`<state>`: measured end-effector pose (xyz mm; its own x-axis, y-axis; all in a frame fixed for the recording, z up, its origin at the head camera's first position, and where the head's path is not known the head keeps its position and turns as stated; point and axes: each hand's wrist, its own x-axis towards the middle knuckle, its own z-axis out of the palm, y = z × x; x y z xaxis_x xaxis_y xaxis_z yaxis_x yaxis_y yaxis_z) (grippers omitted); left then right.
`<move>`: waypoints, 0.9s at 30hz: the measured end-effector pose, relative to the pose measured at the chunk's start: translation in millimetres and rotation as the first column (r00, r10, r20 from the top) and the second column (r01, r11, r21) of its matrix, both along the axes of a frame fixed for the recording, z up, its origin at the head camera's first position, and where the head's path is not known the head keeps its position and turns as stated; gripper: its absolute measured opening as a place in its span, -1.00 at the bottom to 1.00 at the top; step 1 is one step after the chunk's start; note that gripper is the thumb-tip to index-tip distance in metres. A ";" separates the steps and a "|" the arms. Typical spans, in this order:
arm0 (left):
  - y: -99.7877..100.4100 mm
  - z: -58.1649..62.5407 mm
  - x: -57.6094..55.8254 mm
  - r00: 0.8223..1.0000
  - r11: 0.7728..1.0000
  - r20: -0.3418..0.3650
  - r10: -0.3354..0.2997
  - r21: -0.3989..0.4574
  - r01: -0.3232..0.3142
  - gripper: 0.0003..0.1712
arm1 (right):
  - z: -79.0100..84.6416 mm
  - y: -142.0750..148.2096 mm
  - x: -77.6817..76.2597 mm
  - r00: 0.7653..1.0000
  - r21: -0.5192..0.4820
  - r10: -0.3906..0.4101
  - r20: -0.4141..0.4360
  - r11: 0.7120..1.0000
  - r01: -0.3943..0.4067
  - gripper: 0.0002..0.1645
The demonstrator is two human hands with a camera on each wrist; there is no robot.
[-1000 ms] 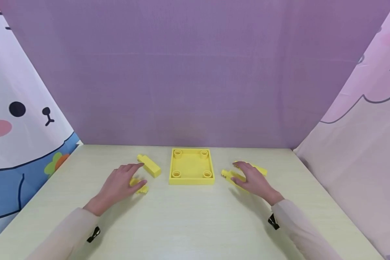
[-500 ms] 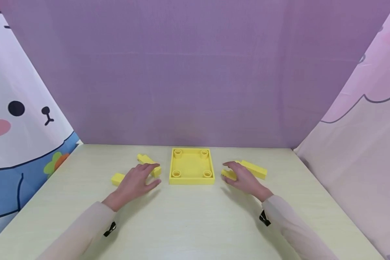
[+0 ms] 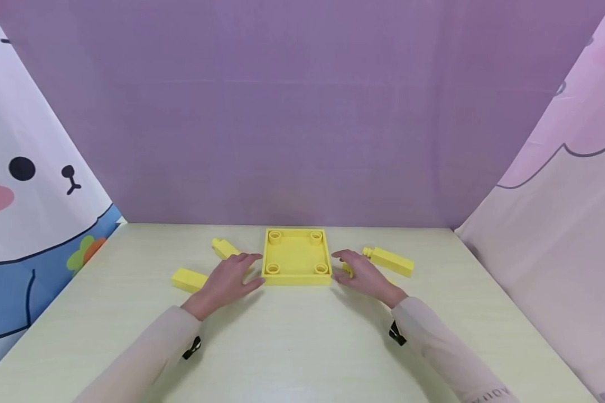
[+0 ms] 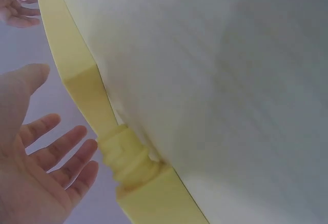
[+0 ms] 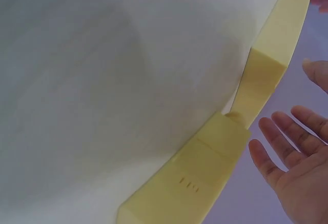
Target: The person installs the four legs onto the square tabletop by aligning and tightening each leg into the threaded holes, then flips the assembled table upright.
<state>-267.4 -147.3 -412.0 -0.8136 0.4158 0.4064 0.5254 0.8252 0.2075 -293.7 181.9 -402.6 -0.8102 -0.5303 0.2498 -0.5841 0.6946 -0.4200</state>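
Above the near part of the tabletop (image 3: pixel 302 347): pale sleeves (image 3: pixel 146 348), slanted inward, one per side.

Farther in: left hand (image 3: pixel 228 284), holding nothing, fingers and thumb spread, tips just beside the left edge of the board (image 3: pixel 296 280). Across from it, right hand (image 3: pixel 365 275), likewise spread and bare, tips just beside the right edge. Touching or barely apart, impossible to tell. Probably paired this way to suit the board's width and leave its top uncovered.

Toward the tabletop's left edge: near left bar (image 3: pixel 186 279), on its side, partly behind the left hand. Toward the right edge: near right bar (image 3: pixel 347 269), mostly hidden by the right hand.

Midway between the side edges, close to the tabletop's far edge: the board, flat, with corner sockets (image 3: pixel 273 268) upward, seemingly laid so to keep them reachable.

Flanking it: far left bar (image 3: pixel 224 248) and far right bar (image 3: pixel 390 262), both lying flat, likely set aside to free the middle.

Beyond the far edge: purple curtain (image 3: pixel 302 112).
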 end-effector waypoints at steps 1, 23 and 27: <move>1.3 0.2 -0.7 1.000 1.000 0.005 0.000 0.003 0.000 -0.39 | 0.1 -1.7 -0.1 1.000 -0.003 0.004 0.007 1.000 -0.004 -0.43; 15.2 2.9 -14.0 0.992 1.000 0.125 -0.002 -0.019 0.005 -0.39 | -8.1 -18.2 -3.5 0.999 0.003 0.014 0.052 1.000 -0.014 -0.43; 17.1 3.1 -14.7 0.990 0.999 0.138 0.017 -0.044 -0.011 -0.41 | -8.5 -20.0 -3.0 0.998 0.021 0.015 0.055 1.000 -0.016 -0.45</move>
<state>-282.0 -130.3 -409.0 -0.8665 0.4190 0.2714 0.4827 0.8417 0.2419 -296.7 161.9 -411.1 -0.8137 -0.5479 0.1940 -0.5718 0.6947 -0.4365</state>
